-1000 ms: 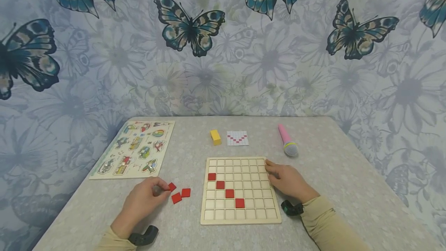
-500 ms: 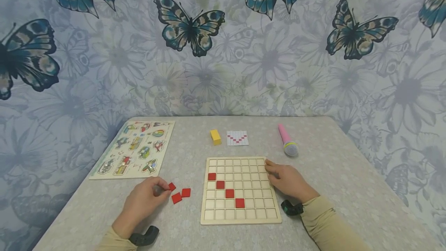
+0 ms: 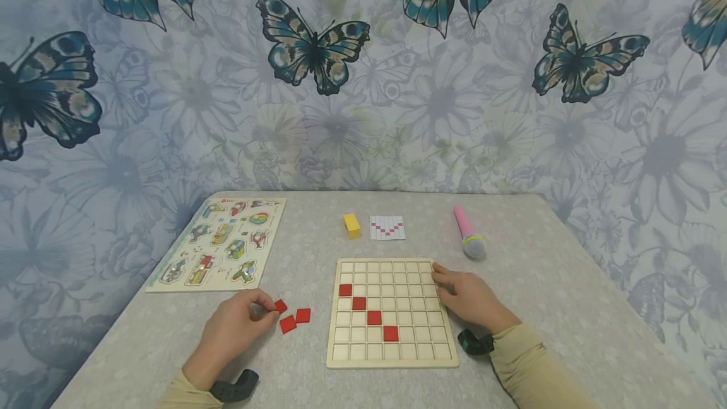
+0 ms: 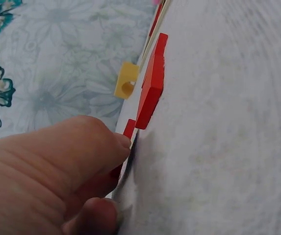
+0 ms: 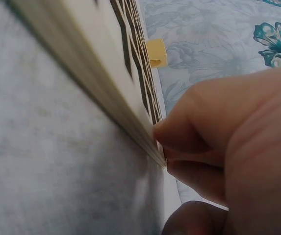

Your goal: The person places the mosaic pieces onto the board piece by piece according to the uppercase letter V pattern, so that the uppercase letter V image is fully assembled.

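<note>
With thumb and forefinger, my left hand (image 3: 238, 326) pinches a small red square tile (image 3: 281, 306) that is low at the table, left of the board. Two more red tiles (image 3: 288, 324) lie just beside it; in the left wrist view those tiles (image 4: 152, 88) stand out past my fingertips. On the table is a pale wooden grid board (image 3: 420, 317). A diagonal of several red tiles (image 3: 374, 317) fills cells on its left half. My right hand (image 3: 472, 298) touches the board's upper right edge with its fingertips, also seen against the board (image 5: 96, 63) in the right wrist view.
Behind the board are a yellow block (image 3: 351, 226) and a small card (image 3: 388, 228) printed with a pink V pattern. A pink toy microphone (image 3: 468, 232) lies at the back right. A picture puzzle board (image 3: 227, 242) occupies the back left. A butterfly-print wall (image 3: 397, 131) rises behind the table.
The head view has shifted slightly, so things on the table sit a little lower in it. Both hands and the tiles stay where they were.
</note>
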Tool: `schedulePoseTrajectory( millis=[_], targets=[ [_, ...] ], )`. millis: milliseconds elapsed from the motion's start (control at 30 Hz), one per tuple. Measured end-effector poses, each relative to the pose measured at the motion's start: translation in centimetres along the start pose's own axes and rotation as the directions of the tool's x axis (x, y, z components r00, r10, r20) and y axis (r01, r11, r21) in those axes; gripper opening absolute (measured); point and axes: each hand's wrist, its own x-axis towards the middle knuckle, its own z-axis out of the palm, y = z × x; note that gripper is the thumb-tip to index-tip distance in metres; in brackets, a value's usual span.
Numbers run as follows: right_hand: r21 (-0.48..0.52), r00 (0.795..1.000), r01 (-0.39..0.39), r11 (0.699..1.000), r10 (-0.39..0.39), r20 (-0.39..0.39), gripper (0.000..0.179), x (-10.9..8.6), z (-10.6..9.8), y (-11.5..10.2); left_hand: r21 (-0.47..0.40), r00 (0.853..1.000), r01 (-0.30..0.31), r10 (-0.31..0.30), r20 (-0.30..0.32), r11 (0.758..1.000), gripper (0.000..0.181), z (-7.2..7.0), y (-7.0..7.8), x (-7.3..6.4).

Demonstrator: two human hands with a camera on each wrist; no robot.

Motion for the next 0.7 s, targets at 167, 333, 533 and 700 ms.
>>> schedulePoseTrajectory(
  millis=[167,333,533,700],
  targets=[
    [0.015,1.000,0.006,1.000,-0.006,-0.004,0.042,-0.06,0.12,0.13,0.013,1.000,0.003,-0.003,0.009,1.000,0.018,-0.01,0.10,0.04],
    [0.017,1.000,0.012,1.000,-0.012,-0.005,0.041,-0.06,0.04,0.13,0.026,1.000,0.004,-0.005,0.020,1.000,0.020,0.10,0.02,0.14],
    [0.003,1.000,0.015,1.000,-0.015,-0.007,0.042,-0.07,-0.06,0.06,0.010,1.000,-0.003,0.003,0.000,1.000,0.019,-0.08,0.19,-0.02],
    [0.023,1.000,0.010,1.000,-0.010,-0.004,0.043,-0.09,0.15,0.10,-0.017,0.999,-0.024,0.023,-0.042,1.000,0.019,-0.20,0.31,-0.10]
  ],
)
